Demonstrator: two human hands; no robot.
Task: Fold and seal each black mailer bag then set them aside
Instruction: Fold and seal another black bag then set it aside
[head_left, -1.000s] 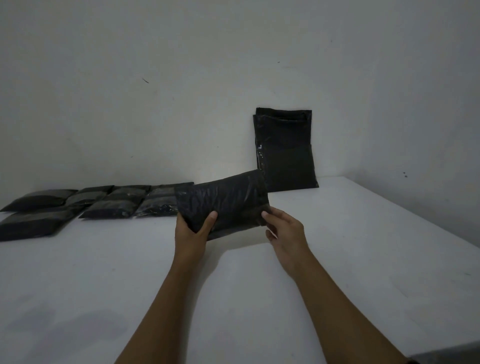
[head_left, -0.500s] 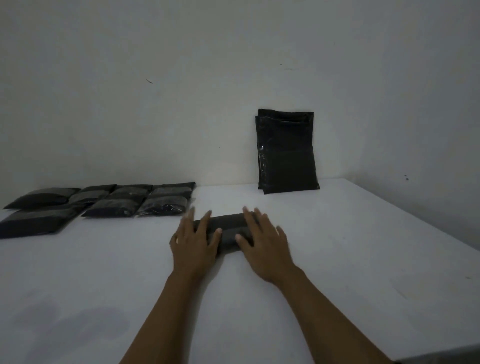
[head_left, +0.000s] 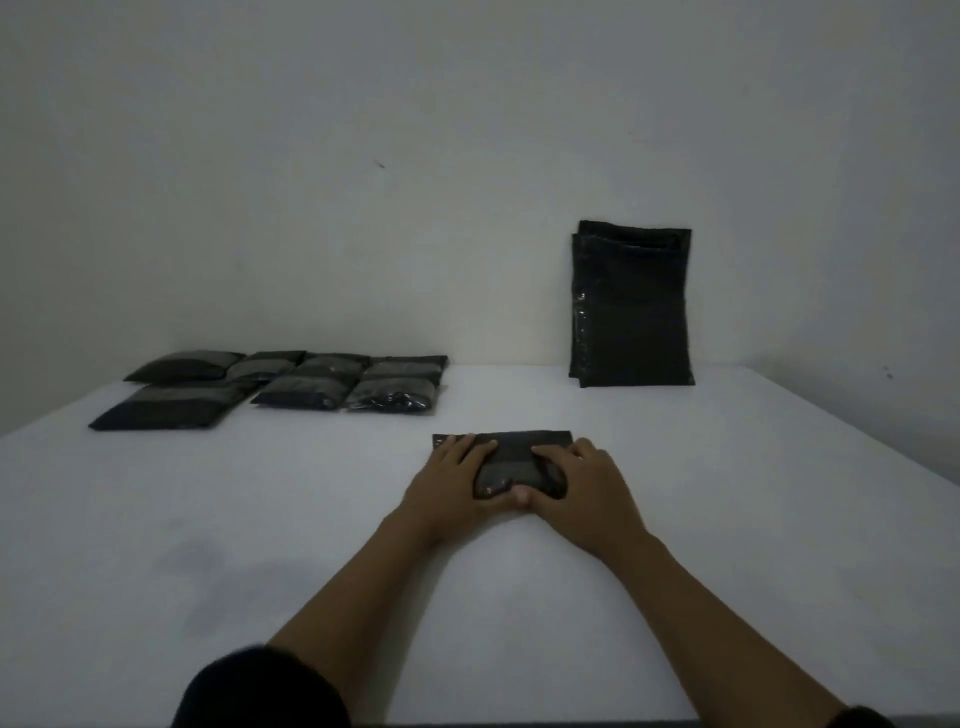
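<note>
A black mailer bag (head_left: 511, 457) lies flat on the white table (head_left: 727, 493), in the middle. My left hand (head_left: 449, 483) rests on its left part and my right hand (head_left: 582, 480) on its right part. The fingers of both curl over the bag and the thumbs meet at its near edge. A flat strip of the bag shows beyond my fingers. Several folded black bags (head_left: 306, 387) lie in rows at the far left. A stack of unfolded black mailer bags (head_left: 631, 306) leans upright against the wall at the far right.
The white wall (head_left: 363, 208) closes off the table's far side. The table's right edge (head_left: 883, 441) runs diagonally toward me. The near edge (head_left: 519, 723) lies just below my forearms.
One second ago both hands held the bag up off the table. They laid it flat and now press on it, fingers curled and thumbs drawn together at its near edge.
</note>
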